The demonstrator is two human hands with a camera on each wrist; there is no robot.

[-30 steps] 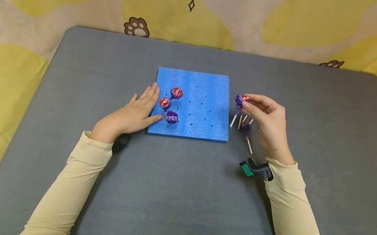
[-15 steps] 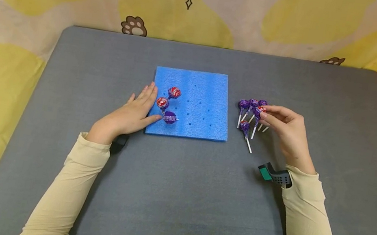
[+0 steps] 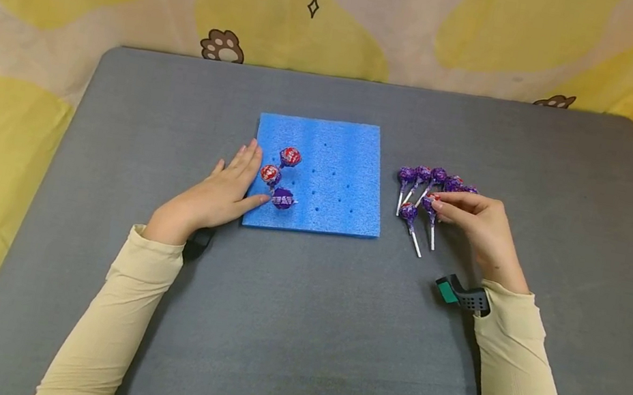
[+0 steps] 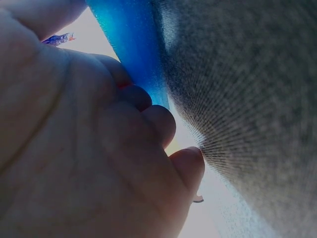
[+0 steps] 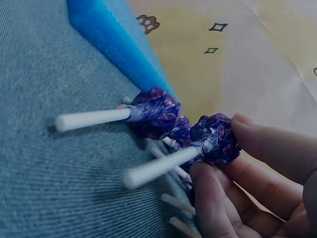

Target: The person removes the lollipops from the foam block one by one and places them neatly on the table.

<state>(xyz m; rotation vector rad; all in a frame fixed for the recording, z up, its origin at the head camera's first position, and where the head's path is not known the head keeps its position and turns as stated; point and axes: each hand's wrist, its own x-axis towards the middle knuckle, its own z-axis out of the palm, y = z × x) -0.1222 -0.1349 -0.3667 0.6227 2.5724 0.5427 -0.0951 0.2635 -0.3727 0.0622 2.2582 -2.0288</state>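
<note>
My right hand (image 3: 476,228) pinches the wrapped head of a purple lollipop (image 3: 428,205) between thumb and fingertips. Its white stick (image 5: 161,167) points toward the front, low over the table or touching it; I cannot tell which. Just left of it lies another lollipop (image 3: 409,213). Behind them several more lollipops (image 3: 422,174) lie in a row, partly covered by my fingers. With fingers extended, my left hand (image 3: 214,192) rests against the left edge of a blue foam board (image 3: 354,155). Three lollipops stand stuck in that board, including a red-topped one (image 3: 290,157), close to my left thumb.
Small holes dot the foam board's surface. The grey table (image 3: 295,332) reaches back to a yellow patterned cloth (image 3: 301,22). A dark strap with a green patch (image 3: 463,294) sits at my right wrist.
My right hand has moved right, away from the board's side, then slightly toward the front with the pinched lollipop, uncovering the row behind. The left hand stays at the board's edge.
</note>
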